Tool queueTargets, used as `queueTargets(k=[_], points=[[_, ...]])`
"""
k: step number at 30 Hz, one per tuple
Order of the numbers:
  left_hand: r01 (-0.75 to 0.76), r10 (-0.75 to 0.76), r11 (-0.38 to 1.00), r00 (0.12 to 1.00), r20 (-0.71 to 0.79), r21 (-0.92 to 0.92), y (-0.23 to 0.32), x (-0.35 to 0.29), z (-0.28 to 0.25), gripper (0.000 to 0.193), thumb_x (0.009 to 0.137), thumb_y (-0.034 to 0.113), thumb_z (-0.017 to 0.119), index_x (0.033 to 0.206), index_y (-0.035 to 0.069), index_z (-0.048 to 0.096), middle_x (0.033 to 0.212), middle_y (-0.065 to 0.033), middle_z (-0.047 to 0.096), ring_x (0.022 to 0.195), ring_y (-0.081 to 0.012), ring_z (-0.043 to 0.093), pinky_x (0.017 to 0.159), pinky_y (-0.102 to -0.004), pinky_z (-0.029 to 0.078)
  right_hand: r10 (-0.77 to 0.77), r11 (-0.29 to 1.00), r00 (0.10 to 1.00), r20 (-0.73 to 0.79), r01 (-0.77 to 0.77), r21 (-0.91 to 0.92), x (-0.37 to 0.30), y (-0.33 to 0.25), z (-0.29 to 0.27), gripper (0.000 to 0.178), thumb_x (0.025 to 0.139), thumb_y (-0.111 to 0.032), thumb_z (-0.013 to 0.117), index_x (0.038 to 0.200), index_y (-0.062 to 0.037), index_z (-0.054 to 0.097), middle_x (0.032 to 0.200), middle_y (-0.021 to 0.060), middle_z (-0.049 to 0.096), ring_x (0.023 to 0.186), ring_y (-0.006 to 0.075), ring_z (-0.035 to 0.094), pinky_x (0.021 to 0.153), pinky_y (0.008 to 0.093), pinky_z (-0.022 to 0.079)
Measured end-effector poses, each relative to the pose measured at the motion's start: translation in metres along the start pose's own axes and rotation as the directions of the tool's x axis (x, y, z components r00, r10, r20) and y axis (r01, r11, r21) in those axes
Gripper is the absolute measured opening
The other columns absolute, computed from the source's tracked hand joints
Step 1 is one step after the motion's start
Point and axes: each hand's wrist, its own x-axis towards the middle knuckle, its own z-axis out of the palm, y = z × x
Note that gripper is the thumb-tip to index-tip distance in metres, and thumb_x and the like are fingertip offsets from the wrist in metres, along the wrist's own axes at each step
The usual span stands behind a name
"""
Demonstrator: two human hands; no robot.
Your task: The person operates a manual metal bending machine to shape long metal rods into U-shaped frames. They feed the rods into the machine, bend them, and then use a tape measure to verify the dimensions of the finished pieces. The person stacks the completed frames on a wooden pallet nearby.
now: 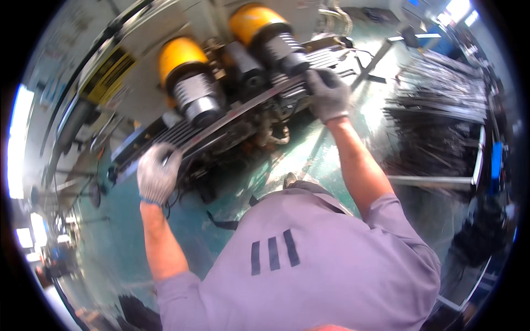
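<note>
A long, narrow metal bar (243, 111) runs slantwise across the front of a machine, its right end farther away than its left. My left hand (159, 173), in a pale knit glove, is closed around the bar near its left end. Toward the other end, my right hand (330, 95), gloved alike, closes on the bar with the thumb on the near side. Just beyond the bar stand two yellow-and-black cylinders (185, 60) with silver, ribbed lower ends. Slotted metal rails (165, 134) lie under and behind the bar. My fingertips are partly hidden by the gloves' backs.
To the right, a metal-framed rack (436, 180) bears a big heap of long thin metal strips (441, 88). A yellow-and-black label (110, 74) is on the machine's left side. Cables and fittings (279, 132) hang beneath it, over the green floor (118, 243).
</note>
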Motion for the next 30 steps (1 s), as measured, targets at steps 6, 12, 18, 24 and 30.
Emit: queueTargets(k=[6,12,18,24,30], points=[[0.3,-0.275,0.933,0.951,0.142,-0.201,0.089,-0.04,0.065,0.016,0.092,0.012,0.078,0.096,-0.003,0.079,0.088,-0.0195,0.075,0.083,-0.0294,0.075,0.082,-0.04,0.058,-0.132,0.991,0.973,0.188,0.134,0.0,-0.003,-0.005,-0.056,0.016,0.102,-0.011,0.081,0.115,-0.002,0.082,0.098,0.0053,0.083,0.093,0.0107,0.075,0.084,0.0286,0.061],[0.527,-0.453,0.798,0.845,0.285,-0.293,0.195,-0.043,0.176,0.017,0.098,0.012,0.075,0.098,-0.005,0.076,0.08,-0.0025,0.068,0.078,-0.0102,0.061,0.074,-0.0302,0.052,-0.087,0.947,0.983,0.162,0.031,0.319,0.036,0.043,-0.15,0.02,0.104,-0.006,0.078,0.121,0.0048,0.077,0.107,0.0101,0.08,0.094,0.0124,0.075,0.084,0.0281,0.062],[0.463,-0.44,0.75,0.883,0.166,-0.473,0.316,0.062,0.238,0.009,0.097,0.0,0.077,0.104,-0.005,0.076,0.089,-0.0068,0.072,0.083,-0.014,0.067,0.077,-0.0309,0.054,-0.075,0.836,0.997,-0.009,0.068,0.544,0.146,0.094,-0.236,0.027,0.111,-0.023,0.074,0.126,0.0006,0.074,0.1,0.0068,0.079,0.09,0.0109,0.074,0.081,0.0268,0.061],[0.226,-0.264,0.956,0.94,-0.216,-0.184,0.353,0.164,0.24,0.008,0.103,0.001,0.075,0.109,-0.003,0.074,0.093,-0.0048,0.069,0.089,-0.0149,0.064,0.085,-0.0305,0.053,0.051,0.959,0.997,0.062,-0.066,0.277,0.266,0.128,-0.272,0.024,0.107,-0.021,0.077,0.12,-0.0006,0.078,0.094,0.0063,0.081,0.087,0.0115,0.075,0.079,0.0282,0.061],[0.348,-0.297,0.937,0.835,-0.462,0.025,0.368,0.207,0.277,0.012,0.1,0.002,0.076,0.109,-0.007,0.076,0.096,-0.013,0.072,0.089,-0.0226,0.067,0.086,-0.0353,0.056,-0.012,0.996,0.995,0.094,0.021,-0.091,0.416,0.166,-0.308,0.026,0.103,-0.028,0.08,0.114,-0.0051,0.083,0.098,0.0104,0.085,0.088,0.0156,0.078,0.083,0.0319,0.062]])
